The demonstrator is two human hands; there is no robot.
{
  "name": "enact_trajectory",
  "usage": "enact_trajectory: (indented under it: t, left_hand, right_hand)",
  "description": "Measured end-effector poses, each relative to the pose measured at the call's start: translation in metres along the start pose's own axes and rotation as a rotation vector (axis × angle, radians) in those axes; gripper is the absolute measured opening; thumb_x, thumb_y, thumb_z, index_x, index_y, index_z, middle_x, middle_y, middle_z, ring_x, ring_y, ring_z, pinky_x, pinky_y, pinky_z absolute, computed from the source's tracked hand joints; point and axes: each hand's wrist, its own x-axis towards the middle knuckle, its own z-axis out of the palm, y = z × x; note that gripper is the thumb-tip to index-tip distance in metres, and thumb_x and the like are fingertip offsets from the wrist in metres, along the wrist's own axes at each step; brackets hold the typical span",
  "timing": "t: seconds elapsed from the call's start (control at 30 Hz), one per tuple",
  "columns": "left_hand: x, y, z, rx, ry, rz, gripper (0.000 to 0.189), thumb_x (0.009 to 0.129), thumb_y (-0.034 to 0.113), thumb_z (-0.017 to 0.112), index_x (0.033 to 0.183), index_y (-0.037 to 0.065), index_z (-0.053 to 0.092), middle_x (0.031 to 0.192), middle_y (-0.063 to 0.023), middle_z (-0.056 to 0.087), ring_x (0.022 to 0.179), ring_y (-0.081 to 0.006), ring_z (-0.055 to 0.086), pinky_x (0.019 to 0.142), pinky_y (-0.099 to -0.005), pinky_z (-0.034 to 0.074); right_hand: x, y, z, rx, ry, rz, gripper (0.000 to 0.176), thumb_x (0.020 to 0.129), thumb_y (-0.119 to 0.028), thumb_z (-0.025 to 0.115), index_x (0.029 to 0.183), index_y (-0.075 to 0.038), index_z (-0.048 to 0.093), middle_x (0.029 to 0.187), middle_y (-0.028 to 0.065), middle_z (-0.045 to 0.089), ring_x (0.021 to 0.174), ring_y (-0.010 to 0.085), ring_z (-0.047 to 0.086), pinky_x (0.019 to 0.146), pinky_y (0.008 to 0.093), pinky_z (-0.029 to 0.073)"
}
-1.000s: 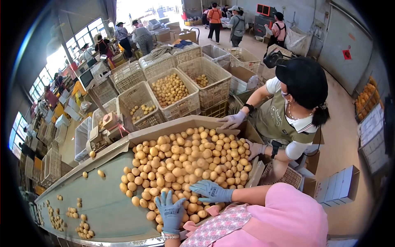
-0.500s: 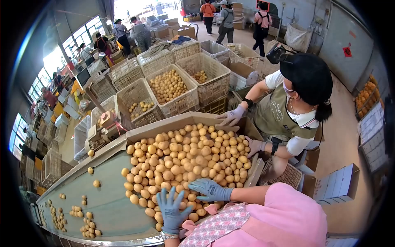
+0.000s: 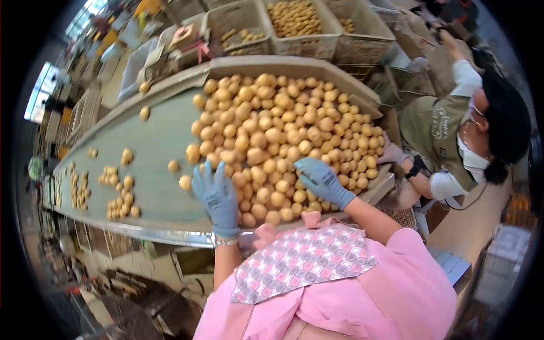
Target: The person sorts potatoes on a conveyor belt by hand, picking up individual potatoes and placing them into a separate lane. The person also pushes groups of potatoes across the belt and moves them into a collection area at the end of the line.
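A broad pile of round, yellow-tan fruits or potatoes (image 3: 266, 136) covers the right end of a green conveyor belt (image 3: 164, 136). My left hand (image 3: 216, 195), in a blue-grey glove, rests at the pile's near left edge with its fingers spread. My right hand (image 3: 324, 180), gloved alike, lies over the near side of the pile, palm down and fingers stretched out. Neither hand is closed round a piece. Between them, more of the round produce lies against the belt's near side.
A co-worker (image 3: 447, 127) stands at the right, one gloved hand (image 3: 391, 152) at the pile's end. Beyond the belt's raised wall (image 3: 294, 63) stand crates (image 3: 362, 42), some holding the same produce. Small clusters (image 3: 122, 198) sit farther left on the belt.
My view has tilted down and turned. My right hand has moved right, away from my left hand, which stays spread at the pile's edge. The co-worker's far hand has left the wall.
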Motion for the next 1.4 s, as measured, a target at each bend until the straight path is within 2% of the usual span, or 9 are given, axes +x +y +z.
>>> enact_trajectory:
  t: [0.23, 0.6, 0.73, 0.87, 0.97, 1.13, 1.27, 1.3, 1.4]
  left_hand:
    - [-0.003, 0.000, -0.013, -0.194, -0.485, 0.452, 0.059, 0.090, 0.043, 0.073, 0.145, 0.025, 0.065, 0.161, -0.0154, 0.047, 0.153, -0.0461, 0.033, 0.126, -0.0651, 0.017]
    - [0.071, -0.145, -0.012, 0.441, 0.029, -0.115, 0.048, 0.100, 0.024, 0.063, 0.146, 0.009, 0.060, 0.153, -0.0280, 0.050, 0.142, -0.0493, 0.044, 0.118, -0.0565, 0.036]
    - [0.079, -0.022, -0.025, -0.226, -0.255, 0.445, 0.048, 0.089, 0.028, 0.076, 0.132, 0.011, 0.068, 0.142, -0.0183, 0.059, 0.135, -0.0443, 0.051, 0.114, -0.0556, 0.040]
    - [0.059, -0.021, 0.006, 0.002, -0.262, 0.655, 0.018, 0.086, 0.021, 0.076, 0.101, 0.013, 0.069, 0.122, -0.0093, 0.063, 0.130, -0.0378, 0.056, 0.114, -0.0554, 0.040]
    - [0.080, -0.064, -0.007, -0.205, -0.271, 0.376, 0.013, 0.086, 0.013, 0.070, 0.098, 0.014, 0.068, 0.116, -0.0099, 0.063, 0.118, -0.0380, 0.059, 0.107, -0.0517, 0.045]
    - [0.073, -0.210, -0.014, 0.423, -0.075, -0.099, 0.015, 0.090, 0.019, 0.067, 0.102, 0.009, 0.069, 0.108, -0.0127, 0.062, 0.107, -0.0347, 0.056, 0.093, -0.0509, 0.044]
    - [0.082, -0.143, -0.064, 0.236, 0.095, 0.014, 0.022, 0.094, 0.017, 0.066, 0.113, 0.008, 0.071, 0.121, -0.0169, 0.064, 0.121, -0.0383, 0.056, 0.104, -0.0530, 0.043]
    - [0.089, -0.111, -0.067, 0.075, 0.042, -0.001, 0.024, 0.095, 0.017, 0.066, 0.116, 0.008, 0.071, 0.124, -0.0179, 0.065, 0.123, -0.0393, 0.056, 0.107, -0.0536, 0.043]
    - [0.083, -0.087, -0.029, 0.027, 0.023, 0.147, 0.041, 0.096, 0.021, 0.070, 0.135, 0.012, 0.069, 0.139, -0.0190, 0.062, 0.132, -0.0408, 0.055, 0.114, -0.0499, 0.043]
  right_hand:
    - [-0.009, -0.002, 0.018, -0.022, -0.097, -0.065, 0.032, 0.095, -0.018, 0.069, 0.125, -0.008, 0.070, 0.123, 0.0126, 0.071, 0.115, 0.0333, 0.067, 0.102, 0.0446, 0.053]
    - [0.050, -0.010, 0.008, -0.155, 0.043, -0.256, 0.037, 0.090, -0.013, 0.072, 0.128, -0.012, 0.069, 0.130, 0.0082, 0.068, 0.116, 0.0303, 0.064, 0.103, 0.0482, 0.050]
    - [0.109, -0.012, 0.028, -0.098, 0.054, -0.376, 0.036, 0.092, -0.014, 0.070, 0.128, -0.011, 0.068, 0.129, 0.0102, 0.069, 0.116, 0.0320, 0.064, 0.105, 0.0479, 0.050]
    - [0.210, 0.012, 0.051, 0.000, 0.141, -0.272, 0.035, 0.095, -0.017, 0.069, 0.130, -0.009, 0.068, 0.133, 0.0141, 0.067, 0.120, 0.0346, 0.064, 0.106, 0.0485, 0.050]
    - [0.275, 0.039, 0.062, -0.191, 0.257, -0.270, 0.046, 0.092, -0.025, 0.071, 0.134, -0.010, 0.063, 0.135, 0.0145, 0.064, 0.118, 0.0351, 0.062, 0.105, 0.0484, 0.049]
    - [0.299, 0.069, 0.079, -0.507, 0.058, -0.053, 0.063, 0.091, -0.041, 0.071, 0.142, -0.006, 0.055, 0.136, 0.0153, 0.061, 0.118, 0.0334, 0.060, 0.106, 0.0488, 0.045]
    - [0.287, 0.066, 0.100, -0.685, 0.504, -0.183, 0.056, 0.094, -0.039, 0.067, 0.138, -0.007, 0.055, 0.117, 0.0135, 0.060, 0.113, 0.0298, 0.058, 0.093, 0.0477, 0.044]
    - [0.270, 0.005, 0.066, -0.589, 0.169, 0.055, 0.056, 0.094, -0.037, 0.066, 0.141, -0.007, 0.056, 0.129, 0.0161, 0.060, 0.121, 0.0322, 0.057, 0.102, 0.0509, 0.043]
    - [0.194, -0.020, 0.086, -0.360, 0.018, -0.185, 0.061, 0.095, -0.034, 0.066, 0.149, -0.008, 0.054, 0.154, 0.0211, 0.048, 0.144, 0.0394, 0.044, 0.116, 0.0579, 0.034]
